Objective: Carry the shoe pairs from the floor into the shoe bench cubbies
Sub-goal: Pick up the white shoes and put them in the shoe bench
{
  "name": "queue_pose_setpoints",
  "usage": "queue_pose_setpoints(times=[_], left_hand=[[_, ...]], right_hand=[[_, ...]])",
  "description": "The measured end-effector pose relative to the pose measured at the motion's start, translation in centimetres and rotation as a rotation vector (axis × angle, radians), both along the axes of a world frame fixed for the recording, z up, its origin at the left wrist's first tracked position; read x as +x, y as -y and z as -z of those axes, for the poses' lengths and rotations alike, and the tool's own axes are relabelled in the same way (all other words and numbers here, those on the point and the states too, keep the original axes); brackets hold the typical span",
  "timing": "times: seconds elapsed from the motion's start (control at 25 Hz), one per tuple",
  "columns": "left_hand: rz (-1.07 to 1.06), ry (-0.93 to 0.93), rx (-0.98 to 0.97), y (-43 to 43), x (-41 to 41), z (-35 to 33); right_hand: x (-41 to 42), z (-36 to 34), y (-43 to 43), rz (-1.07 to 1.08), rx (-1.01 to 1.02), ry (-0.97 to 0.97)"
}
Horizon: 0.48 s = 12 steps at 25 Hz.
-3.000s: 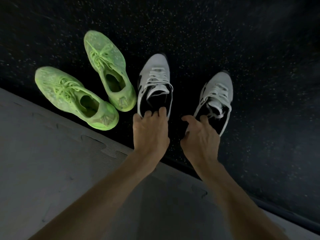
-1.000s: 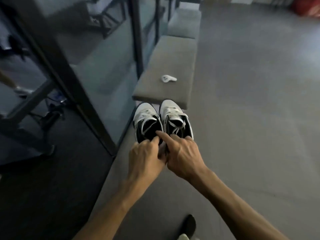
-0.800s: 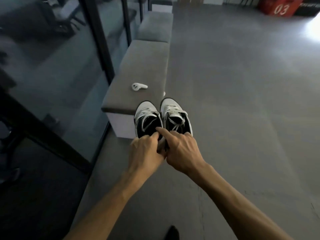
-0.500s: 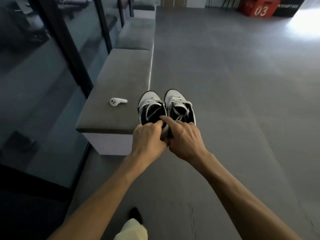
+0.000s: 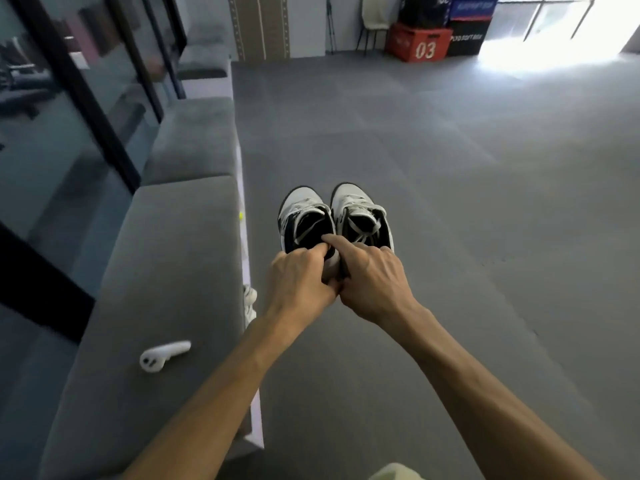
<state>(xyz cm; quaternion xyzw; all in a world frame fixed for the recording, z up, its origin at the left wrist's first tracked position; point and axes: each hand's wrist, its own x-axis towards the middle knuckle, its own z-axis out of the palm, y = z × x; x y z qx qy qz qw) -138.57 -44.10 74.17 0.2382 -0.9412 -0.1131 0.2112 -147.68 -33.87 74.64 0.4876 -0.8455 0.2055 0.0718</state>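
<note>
Beside the table (image 5: 180, 237), white shoes (image 5: 334, 216) pinched at the heel collars, left hand (image 5: 299, 282) and right hand (image 5: 372, 278) both closed. Light, floppy uppers; better held by the firm heels.

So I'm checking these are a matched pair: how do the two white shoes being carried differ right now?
The left shoe is pinched by the left hand, the right shoe by the right hand. The left shoe's dark opening shows wide; loose laces cross the right shoe's. Both are white with dark lining, toes pointing away, side by side over the grey floor.

dim room, window glare upper right
</note>
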Motion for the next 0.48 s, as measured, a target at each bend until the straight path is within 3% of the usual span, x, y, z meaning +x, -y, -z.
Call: queue_pose_setpoints(times=[0.2, 0.48], left_hand=[[0.031, 0.046, -0.064, 9.4, -15.2, 1.4], [-0.092, 0.065, -0.025, 21.9, -38.4, 1.5]], right_hand=[[-15.4, 2.9, 9.4, 0.006, -0.041, 0.035], [-40.0, 2.9, 23.2, -0.107, -0.031, 0.046]])
